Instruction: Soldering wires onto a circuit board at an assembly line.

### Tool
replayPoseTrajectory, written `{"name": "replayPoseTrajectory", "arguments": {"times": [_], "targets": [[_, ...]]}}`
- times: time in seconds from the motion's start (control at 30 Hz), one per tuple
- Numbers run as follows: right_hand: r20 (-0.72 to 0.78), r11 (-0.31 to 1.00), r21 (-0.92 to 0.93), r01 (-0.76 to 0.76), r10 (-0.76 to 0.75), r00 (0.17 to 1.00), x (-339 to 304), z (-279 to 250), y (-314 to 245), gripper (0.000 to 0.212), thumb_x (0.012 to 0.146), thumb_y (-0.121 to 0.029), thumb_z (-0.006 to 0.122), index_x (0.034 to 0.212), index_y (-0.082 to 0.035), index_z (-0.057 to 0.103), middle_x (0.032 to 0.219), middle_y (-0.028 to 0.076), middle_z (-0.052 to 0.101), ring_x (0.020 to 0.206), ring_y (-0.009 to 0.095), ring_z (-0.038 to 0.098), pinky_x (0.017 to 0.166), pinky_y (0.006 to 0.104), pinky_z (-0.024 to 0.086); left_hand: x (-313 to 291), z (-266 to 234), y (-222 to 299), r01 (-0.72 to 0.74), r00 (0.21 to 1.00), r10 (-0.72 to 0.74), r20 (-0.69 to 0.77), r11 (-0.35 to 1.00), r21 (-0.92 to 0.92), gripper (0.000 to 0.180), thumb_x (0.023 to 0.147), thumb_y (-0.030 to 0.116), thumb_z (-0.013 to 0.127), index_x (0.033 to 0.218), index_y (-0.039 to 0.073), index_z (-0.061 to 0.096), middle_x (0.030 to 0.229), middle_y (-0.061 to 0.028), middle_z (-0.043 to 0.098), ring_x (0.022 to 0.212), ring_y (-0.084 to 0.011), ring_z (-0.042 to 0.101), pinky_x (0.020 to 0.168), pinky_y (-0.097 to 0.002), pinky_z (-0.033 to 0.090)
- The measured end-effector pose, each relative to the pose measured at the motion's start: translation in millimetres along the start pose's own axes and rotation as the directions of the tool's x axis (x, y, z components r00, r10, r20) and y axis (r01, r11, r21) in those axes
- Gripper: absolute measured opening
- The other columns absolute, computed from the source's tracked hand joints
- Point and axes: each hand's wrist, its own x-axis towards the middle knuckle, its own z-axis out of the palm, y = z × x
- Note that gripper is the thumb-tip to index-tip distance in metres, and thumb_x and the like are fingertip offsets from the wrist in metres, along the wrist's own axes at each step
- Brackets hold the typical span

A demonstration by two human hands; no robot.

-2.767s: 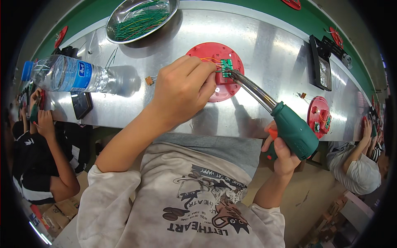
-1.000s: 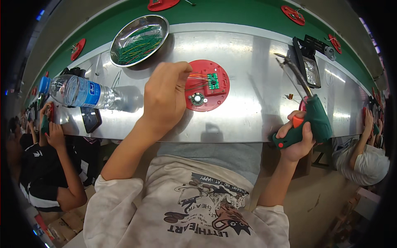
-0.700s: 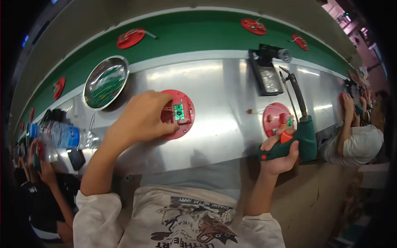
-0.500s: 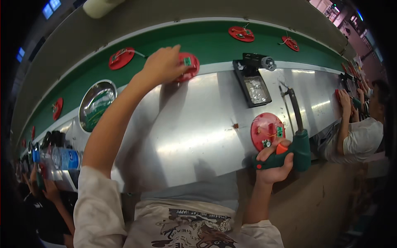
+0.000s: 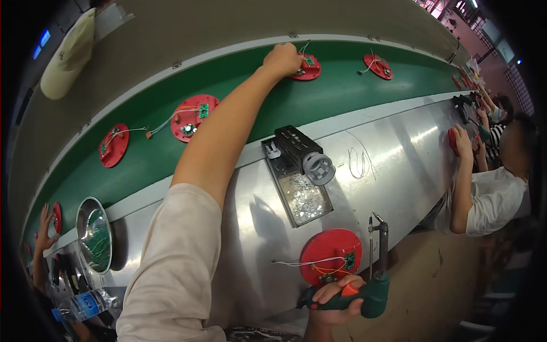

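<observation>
My left hand (image 5: 283,60) reaches across to the far side of the green belt, fingers curled at the left edge of a round red disc (image 5: 309,69) with a small green circuit board and wires. The fingertips are partly hidden. My right hand (image 5: 337,305) is wrapped round a dark green soldering gun (image 5: 374,296) with an orange trigger, its metal tip pointing up and away from me. Right beside that hand, another red disc (image 5: 322,251) with a circuit board and white and orange wires lies on the metal table (image 5: 250,256).
A black stand (image 5: 293,148) with a tray of silvery solder scraps (image 5: 307,199) stands mid-table; thin wire (image 5: 360,159) lies right of it. More red discs (image 5: 195,117) sit on the green belt (image 5: 239,119). At left are a metal bowl (image 5: 85,208) and a bottle (image 5: 88,305). A co-worker (image 5: 490,194) sits at right.
My left hand has left the nearer disc, which now lies on the belt, and moved right to a farther disc. The view has shifted. My right hand still holds the soldering gun.
</observation>
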Motion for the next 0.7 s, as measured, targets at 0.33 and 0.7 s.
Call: {"name": "replayPoseTrajectory", "arguments": {"times": [0.33, 0.7], "targets": [[-0.007, 1.000, -0.013, 0.019, -0.019, 1.000, 8, 6, 13, 0.044, 0.104, -0.042, 0.039, 0.114, 0.001, 0.044, 0.102, 0.016, 0.048, 0.048, 0.016, 0.052, 0.040, 0.0294, 0.048, -120, -97, -3, -0.201, 0.973, 0.191, -0.131, 0.977, -0.069, 0.036, 0.092, 0.031, 0.057, 0.085, -0.001, 0.070, 0.088, -0.0252, 0.067, 0.084, -0.0416, 0.064, 0.078, -0.0489, 0.051], [0.141, 0.986, -0.145, -0.079, 0.100, 0.985, 12, 3, 2, 0.038, 0.102, -0.033, 0.041, 0.111, 0.002, 0.050, 0.100, 0.014, 0.057, 0.052, 0.015, 0.053, 0.045, 0.0291, 0.047, -470, -176, -3, 0.015, 1.000, -0.013, -0.021, 0.997, 0.081, 0.023, 0.096, 0.025, 0.056, 0.092, 0.004, 0.066, 0.089, -0.0186, 0.063, 0.087, -0.0385, 0.061, 0.079, -0.0507, 0.048]]}}
